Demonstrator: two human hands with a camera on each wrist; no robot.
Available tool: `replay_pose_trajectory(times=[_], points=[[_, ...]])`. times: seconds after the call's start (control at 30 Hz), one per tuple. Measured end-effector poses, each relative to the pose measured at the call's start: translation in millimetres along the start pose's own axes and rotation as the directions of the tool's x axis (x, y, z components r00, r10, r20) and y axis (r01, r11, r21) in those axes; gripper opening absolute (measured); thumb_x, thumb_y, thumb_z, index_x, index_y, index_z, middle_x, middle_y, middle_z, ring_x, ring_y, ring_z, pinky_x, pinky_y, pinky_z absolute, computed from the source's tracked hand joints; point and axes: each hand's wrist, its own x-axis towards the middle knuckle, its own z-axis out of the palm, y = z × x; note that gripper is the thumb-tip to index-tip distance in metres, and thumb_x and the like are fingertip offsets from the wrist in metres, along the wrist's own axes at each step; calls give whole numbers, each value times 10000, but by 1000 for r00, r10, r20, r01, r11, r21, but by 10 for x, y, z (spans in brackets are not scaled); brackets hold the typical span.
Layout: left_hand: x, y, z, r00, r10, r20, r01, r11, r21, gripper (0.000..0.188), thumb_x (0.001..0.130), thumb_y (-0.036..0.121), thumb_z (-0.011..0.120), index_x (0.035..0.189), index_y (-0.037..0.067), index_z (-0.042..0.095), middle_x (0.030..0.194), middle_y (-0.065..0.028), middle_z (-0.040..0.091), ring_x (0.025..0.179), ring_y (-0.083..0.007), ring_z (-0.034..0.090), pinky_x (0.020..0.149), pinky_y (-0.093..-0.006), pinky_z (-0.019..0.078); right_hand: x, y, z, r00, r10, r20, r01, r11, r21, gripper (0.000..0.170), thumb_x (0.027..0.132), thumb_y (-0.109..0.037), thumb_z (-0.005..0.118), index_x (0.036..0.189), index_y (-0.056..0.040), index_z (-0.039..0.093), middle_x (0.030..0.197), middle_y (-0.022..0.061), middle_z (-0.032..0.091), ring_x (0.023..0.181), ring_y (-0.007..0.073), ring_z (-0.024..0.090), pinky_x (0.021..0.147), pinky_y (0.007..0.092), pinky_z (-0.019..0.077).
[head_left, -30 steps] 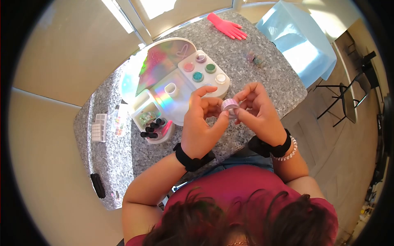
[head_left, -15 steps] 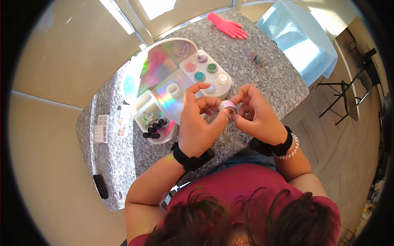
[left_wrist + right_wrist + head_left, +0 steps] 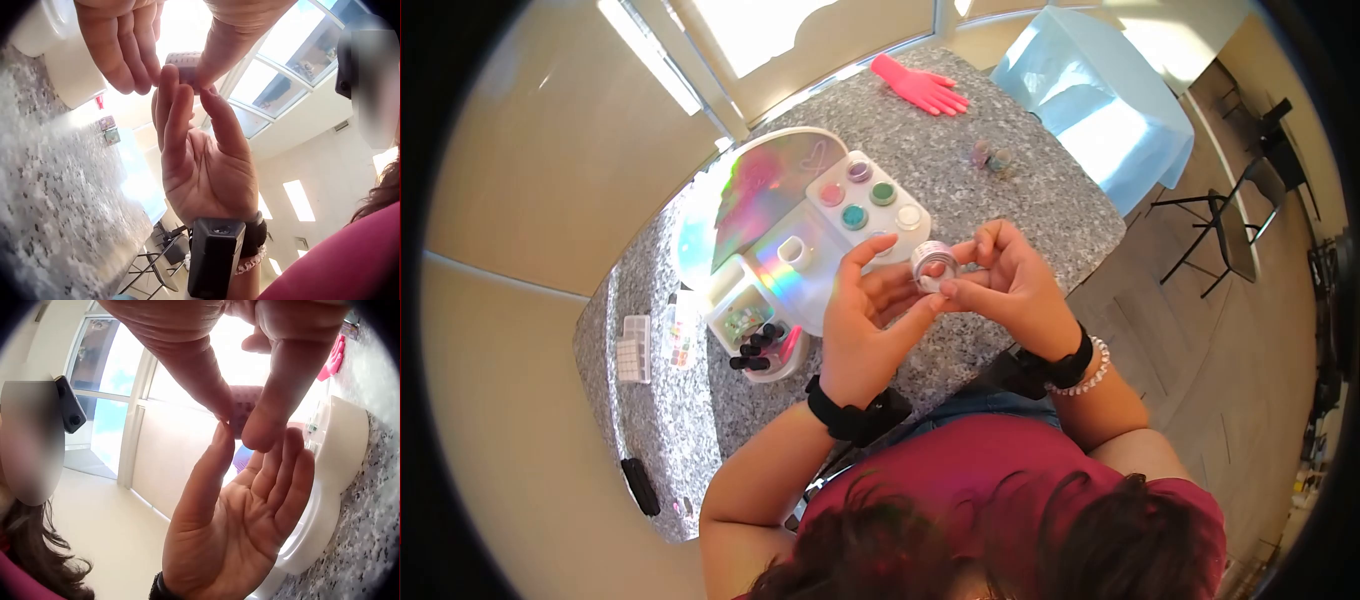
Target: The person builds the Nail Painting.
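Note:
A small round clear jar (image 3: 933, 258) with a pale pink printed band is held up between both hands, over the near side of the table. My right hand (image 3: 1022, 295) pinches it between thumb and fingers; in the right wrist view the jar (image 3: 245, 403) shows between those fingertips. The thumb of my left hand (image 3: 870, 325) meets the jar's lower edge, while its other fingers extend loosely beside it. In the left wrist view, the left fingers (image 3: 125, 47) end just beside the jar (image 3: 185, 65). A fingertip shows through the jar's round face.
A white tray (image 3: 887, 221) beyond the hands carries several small jars of coloured contents. Left of it stand black-capped bottles (image 3: 755, 350) and a plastic case (image 3: 634, 350). A pink model hand (image 3: 920, 88) lies at the far edge, with small items (image 3: 990, 158) nearer.
The jar has tilted, so its round face now shows instead of mainly its banded side. My right fingers have spread more around it. The head view has shifted, moving the table contents left and down.

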Motion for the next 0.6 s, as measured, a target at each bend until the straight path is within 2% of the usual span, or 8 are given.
replay_pose_trajectory(times=[0.3, 0.33, 0.4, 0.43, 0.47, 0.5, 0.53, 0.6], points=[[11, 13, -25, 982, 20, -190, -29, 998, -47, 689, 997, -21, 781, 1571, 17, 401, 1303, -195, 764, 1168, -199, 753, 993, -310, 599, 80, 82, -57, 996, -91, 9, 91, 996, -11, 487, 967, -3, 834, 1188, -94, 410, 1371, 191, 631, 1166, 238, 744, 930, 348, 644], [17, 20, -46, 981, 23, -195, -32, 998, -45, 689, 997, -21, 781, 1571, 17, 401, 1303, -195, 764, 1168, -199, 753, 993, -310, 599, 141, 4, -94, 975, -212, -69, 194, 961, -199, 520, 957, -40, 857, 1241, -87, 423, 1388, 189, 625, 1175, 242, 729, 926, 363, 641], [9, 23, -64, 978, 46, -202, -51, 999, -18, 672, 996, -15, 785, 1554, 23, 412, 1280, -184, 777, 1154, -188, 756, 986, -302, 596, 334, -195, -279, 886, -438, -150, 264, 743, -615, 669, 926, -172, 911, 1406, -51, 460, 1452, 180, 602, 1197, 244, 691, 915, 366, 630], [6, 20, -63, 978, 41, -206, -47, 999, -25, 672, 996, -15, 785, 1554, 23, 412, 1280, -184, 777, 1154, -188, 756, 986, -302, 596, 454, -325, -392, 833, -532, -153, 206, 554, -807, 690, 903, -236, 930, 1417, -27, 521, 1443, 191, 630, 1192, 277, 703, 964, 382, 614], [16, 18, -61, 978, 34, -206, -39, 999, -17, 671, 996, -12, 786, 1552, 24, 412, 1263, -178, 783, 1150, -186, 757, 987, -303, 596, 614, -404, -619, 836, -542, -87, 146, 372, -917, 672, 894, -242, 928, 1405, -16, 555, 1414, 197, 648, 1183, 296, 707, 987, 399, 603], [13, 13, -50, 978, 30, -205, -32, 999, -8, 670, 996, -10, 787, 1549, 25, 411, 1246, -172, 790, 1145, -184, 758, 987, -305, 595, 755, -423, -859, 842, -539, -18, 88, 170, -982, 656, 884, -249, 925, 1393, -5, 588, 1386, 203, 667, 1175, 315, 710, 1010, 416, 593], [1, 5, -41, 978, 33, -205, -36, 999, -12, 670, 996, -10, 787, 1549, 25, 411, 1246, -172, 790, 1145, -184, 758, 987, -305, 595, 859, -392, -1047, 842, -540, -14, 89, 165, -982, 656, 884, -249, 925, 1393, -5, 588, 1386, 203, 667, 1175, 315, 710, 1010, 416, 593], [5, 7, -50, 986, 18, -165, -22, 1000, -23, 671, 1000, 0, 785, 1552, 25, 406, 1232, -166, 795, 1132, -183, 761, 992, -310, 594, 1059, -347, -1293, 889, -438, 130, 86, -120, -989, 552, 883, -203, 878, 1336, -4, 632, 1267, 207, 712, 1141, 350, 718, 1028, 454, 571]])
